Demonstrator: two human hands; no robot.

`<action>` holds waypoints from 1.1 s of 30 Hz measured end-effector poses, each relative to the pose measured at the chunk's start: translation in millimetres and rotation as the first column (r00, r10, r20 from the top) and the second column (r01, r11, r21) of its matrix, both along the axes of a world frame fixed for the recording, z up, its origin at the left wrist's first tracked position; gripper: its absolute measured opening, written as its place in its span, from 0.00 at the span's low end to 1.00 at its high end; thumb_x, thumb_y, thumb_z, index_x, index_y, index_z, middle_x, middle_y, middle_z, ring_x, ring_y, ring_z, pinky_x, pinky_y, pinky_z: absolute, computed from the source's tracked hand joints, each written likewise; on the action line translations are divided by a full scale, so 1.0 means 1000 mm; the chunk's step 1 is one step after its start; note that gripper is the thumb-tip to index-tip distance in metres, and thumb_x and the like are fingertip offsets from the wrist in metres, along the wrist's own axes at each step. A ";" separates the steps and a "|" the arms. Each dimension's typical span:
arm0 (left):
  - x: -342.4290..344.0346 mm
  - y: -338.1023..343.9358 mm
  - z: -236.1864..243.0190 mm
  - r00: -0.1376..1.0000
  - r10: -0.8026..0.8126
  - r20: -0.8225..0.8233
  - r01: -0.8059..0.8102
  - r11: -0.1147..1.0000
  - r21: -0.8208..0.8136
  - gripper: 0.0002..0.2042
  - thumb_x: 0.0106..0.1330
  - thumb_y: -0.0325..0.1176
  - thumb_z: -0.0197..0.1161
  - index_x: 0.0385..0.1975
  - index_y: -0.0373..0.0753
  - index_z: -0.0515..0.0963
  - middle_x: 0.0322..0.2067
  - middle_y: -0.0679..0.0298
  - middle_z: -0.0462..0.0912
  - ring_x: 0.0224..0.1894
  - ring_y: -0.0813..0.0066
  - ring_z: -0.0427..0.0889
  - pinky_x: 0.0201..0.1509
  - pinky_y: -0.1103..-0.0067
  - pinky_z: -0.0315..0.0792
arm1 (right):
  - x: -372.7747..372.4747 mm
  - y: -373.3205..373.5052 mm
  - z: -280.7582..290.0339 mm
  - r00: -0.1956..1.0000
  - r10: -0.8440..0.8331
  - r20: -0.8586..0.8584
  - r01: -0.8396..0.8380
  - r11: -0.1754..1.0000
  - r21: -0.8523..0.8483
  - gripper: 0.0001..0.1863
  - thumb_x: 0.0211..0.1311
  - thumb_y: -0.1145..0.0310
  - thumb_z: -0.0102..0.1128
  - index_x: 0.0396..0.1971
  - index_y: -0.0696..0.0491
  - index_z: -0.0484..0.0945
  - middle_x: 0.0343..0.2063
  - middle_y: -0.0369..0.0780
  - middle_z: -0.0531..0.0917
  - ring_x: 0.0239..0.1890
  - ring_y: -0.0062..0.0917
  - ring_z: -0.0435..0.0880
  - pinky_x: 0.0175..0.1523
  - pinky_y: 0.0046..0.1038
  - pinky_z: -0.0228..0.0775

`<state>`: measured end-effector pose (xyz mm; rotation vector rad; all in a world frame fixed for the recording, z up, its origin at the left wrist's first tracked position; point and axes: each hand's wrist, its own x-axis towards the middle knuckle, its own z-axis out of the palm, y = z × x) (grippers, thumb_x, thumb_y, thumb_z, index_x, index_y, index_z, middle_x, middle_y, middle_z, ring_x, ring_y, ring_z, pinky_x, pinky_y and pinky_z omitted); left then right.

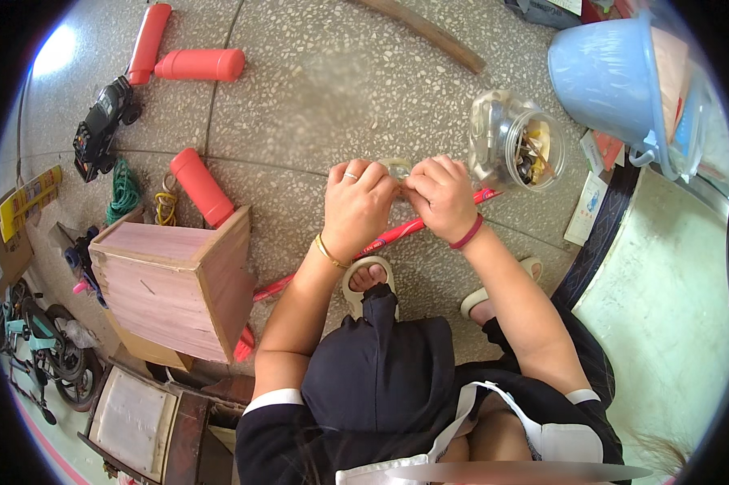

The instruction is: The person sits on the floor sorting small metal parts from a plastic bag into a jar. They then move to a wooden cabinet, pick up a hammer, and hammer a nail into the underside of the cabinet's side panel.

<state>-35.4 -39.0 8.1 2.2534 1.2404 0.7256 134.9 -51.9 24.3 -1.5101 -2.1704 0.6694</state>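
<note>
Near the centre, my left hand (355, 202) and my right hand (441, 198) meet with curled fingers around a small see-through object (397, 168), mostly hidden by them; I cannot make out what it is. A red stick (393, 235) with printing lies on the speckled floor beneath my arms. Just right of my hands a clear plastic jar (494, 141) with a wide rim holds several small mixed items.
A wooden box (162, 283) stands left, with red bottles (199, 65), a black toy truck (102, 129) and coiled green rope (123, 191). Bicycles (53, 347) are lower left. A blue bucket (595, 77) is upper right; a wooden bar (421, 28) lies at top.
</note>
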 end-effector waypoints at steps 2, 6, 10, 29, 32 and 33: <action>0.001 0.002 0.001 1.000 -0.018 0.002 0.018 1.000 -0.003 0.04 0.49 0.31 0.63 0.23 0.44 0.75 0.26 0.70 0.73 0.33 0.69 0.72 0.38 0.73 0.63 | 0.001 0.000 -0.002 1.000 0.009 0.007 -0.009 1.000 0.001 0.06 0.44 0.72 0.61 0.25 0.47 0.76 0.27 0.30 0.74 0.36 0.26 0.72 0.42 0.30 0.59; -0.001 0.001 0.002 0.998 0.044 0.037 -0.043 0.998 -0.038 0.04 0.49 0.30 0.62 0.23 0.44 0.75 0.27 0.69 0.73 0.34 0.68 0.72 0.38 0.73 0.63 | 0.000 0.003 -0.003 1.000 0.003 0.017 -0.003 1.000 0.009 0.05 0.44 0.71 0.61 0.25 0.48 0.76 0.27 0.30 0.74 0.36 0.26 0.72 0.42 0.30 0.59; -0.006 -0.001 -0.003 0.998 0.040 0.053 -0.036 0.996 -0.079 0.06 0.49 0.30 0.63 0.26 0.43 0.74 0.27 0.68 0.73 0.33 0.67 0.72 0.38 0.73 0.63 | -0.001 0.002 -0.003 1.000 0.002 0.029 -0.001 1.000 -0.010 0.05 0.45 0.71 0.61 0.25 0.48 0.76 0.27 0.31 0.74 0.36 0.27 0.72 0.42 0.31 0.59; -0.017 0.000 -0.001 0.974 0.185 0.134 -0.166 0.976 -0.141 0.12 0.46 0.36 0.68 0.28 0.42 0.74 0.29 0.65 0.72 0.36 0.64 0.70 0.39 0.71 0.64 | -0.001 0.002 -0.005 0.999 0.014 0.035 -0.014 1.000 0.003 0.08 0.44 0.69 0.62 0.29 0.47 0.76 0.26 0.32 0.72 0.34 0.27 0.71 0.40 0.30 0.59; -0.030 0.004 -0.008 0.988 0.116 0.105 -0.100 0.984 -0.145 0.10 0.45 0.35 0.68 0.25 0.42 0.75 0.29 0.66 0.73 0.35 0.65 0.70 0.38 0.71 0.64 | -0.004 0.003 -0.001 1.000 0.009 0.025 -0.010 1.000 0.020 0.07 0.44 0.72 0.61 0.27 0.49 0.75 0.25 0.34 0.73 0.33 0.29 0.71 0.38 0.31 0.60; -0.031 0.006 -0.010 0.992 0.067 0.105 -0.056 0.993 -0.106 0.08 0.44 0.34 0.68 0.21 0.42 0.75 0.28 0.67 0.72 0.33 0.65 0.69 0.38 0.72 0.63 | -0.004 0.003 -0.002 0.999 0.013 0.033 -0.014 1.000 0.019 0.07 0.45 0.72 0.61 0.27 0.49 0.75 0.25 0.34 0.72 0.32 0.29 0.71 0.38 0.31 0.60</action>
